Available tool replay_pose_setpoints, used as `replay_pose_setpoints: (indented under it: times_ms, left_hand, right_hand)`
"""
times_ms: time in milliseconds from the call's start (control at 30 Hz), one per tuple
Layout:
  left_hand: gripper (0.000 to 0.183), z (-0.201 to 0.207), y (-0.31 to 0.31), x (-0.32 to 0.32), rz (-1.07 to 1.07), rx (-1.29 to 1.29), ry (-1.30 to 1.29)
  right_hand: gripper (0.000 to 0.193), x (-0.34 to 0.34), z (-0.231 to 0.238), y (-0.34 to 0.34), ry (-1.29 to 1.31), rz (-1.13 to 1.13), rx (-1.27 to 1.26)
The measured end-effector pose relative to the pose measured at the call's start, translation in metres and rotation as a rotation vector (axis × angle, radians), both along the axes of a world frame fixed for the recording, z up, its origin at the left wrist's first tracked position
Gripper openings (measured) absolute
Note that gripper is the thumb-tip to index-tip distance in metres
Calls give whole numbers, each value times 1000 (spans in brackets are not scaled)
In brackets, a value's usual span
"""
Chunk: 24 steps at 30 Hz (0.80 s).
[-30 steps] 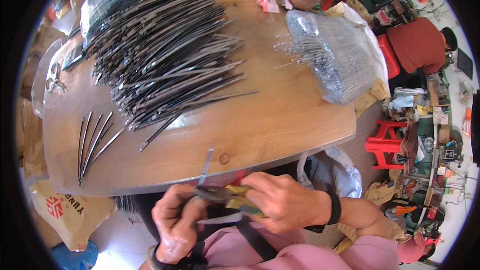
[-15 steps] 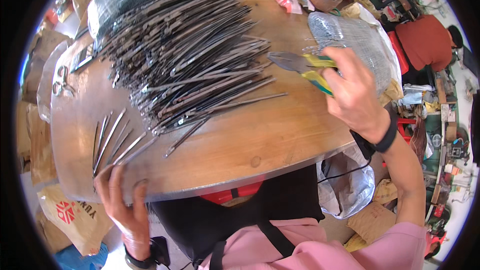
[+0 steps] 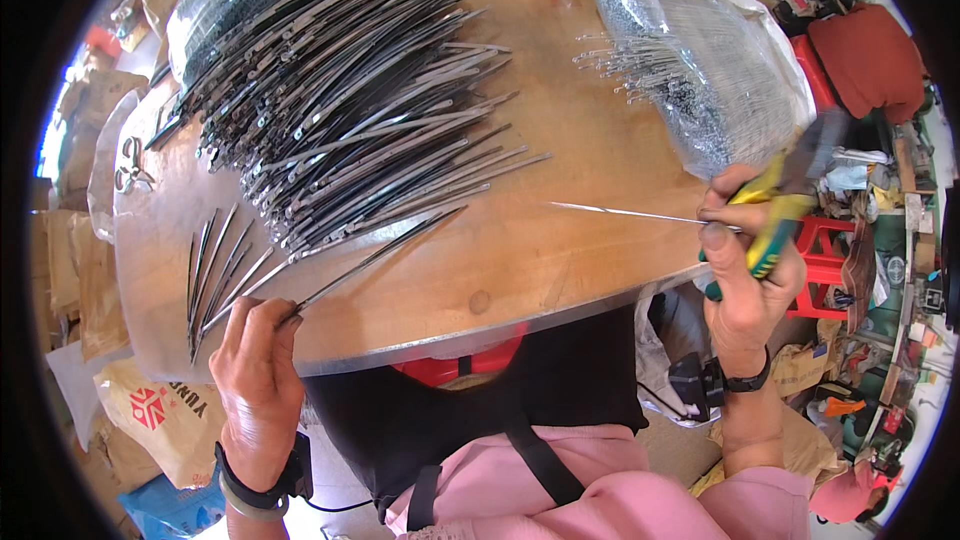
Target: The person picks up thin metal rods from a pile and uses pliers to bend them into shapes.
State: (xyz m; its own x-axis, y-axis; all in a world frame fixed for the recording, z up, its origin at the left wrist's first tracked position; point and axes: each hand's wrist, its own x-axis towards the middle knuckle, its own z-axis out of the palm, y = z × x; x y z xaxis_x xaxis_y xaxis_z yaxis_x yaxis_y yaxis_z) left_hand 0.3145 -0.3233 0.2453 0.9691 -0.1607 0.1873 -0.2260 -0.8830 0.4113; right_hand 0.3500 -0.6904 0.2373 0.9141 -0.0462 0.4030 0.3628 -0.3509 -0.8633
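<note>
My left hand (image 3: 258, 355) is at the table's near left edge, thumb and fingers pinching the end of a thin dark metal strip (image 3: 385, 255) that slants up to the right. Closed round yellow-and-green pliers (image 3: 772, 208), my right hand (image 3: 745, 285) is at the right edge; their blurred jaws point up and away. The same hand's fingertips pinch a thin silvery wire (image 3: 625, 211) that reaches left over the wood. A big pile of dark metal strips (image 3: 350, 90) covers the table's left half. Several separate strips (image 3: 215, 270) fan out beyond my left hand.
The curved wooden table (image 3: 560, 270) has a metal-trimmed edge. Plastic-wrapped wires (image 3: 700, 60) lie at its far right, another wrapped bundle (image 3: 230, 5) at the far left. Small scissors (image 3: 132, 165) lie at the left. A red stool (image 3: 822, 265) stands beyond the right edge.
My right hand has moved down and right with the pliers, which now point away, and a wire now shows in its fingers. My left hand now pinches a strip.
</note>
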Motion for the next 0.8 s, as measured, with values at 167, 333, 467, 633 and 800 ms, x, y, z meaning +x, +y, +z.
replay_pose_setpoints:
  times_ms: [167,333,467,633,800]
  left_hand:
    - [8,7,-4,-17,440,-844,603]
    - [35,11,-23,-54,597,-1813,492]
    - [35,4,-60,-41,416,-2119,705]
    - [19,-19,-78,-48,286,-1850,958]
    - [17,-32,-70,-65,339,-1502,787]
  right_hand:
    - [14,-23,-18,-27,510,-190,185]
    - [14,-51,-33,-36,665,4,1172]
    - [21,-54,-29,-4,655,227,1327]
    - [18,-40,-23,22,678,376,1205]
    - [17,-35,-25,17,716,423,1233]
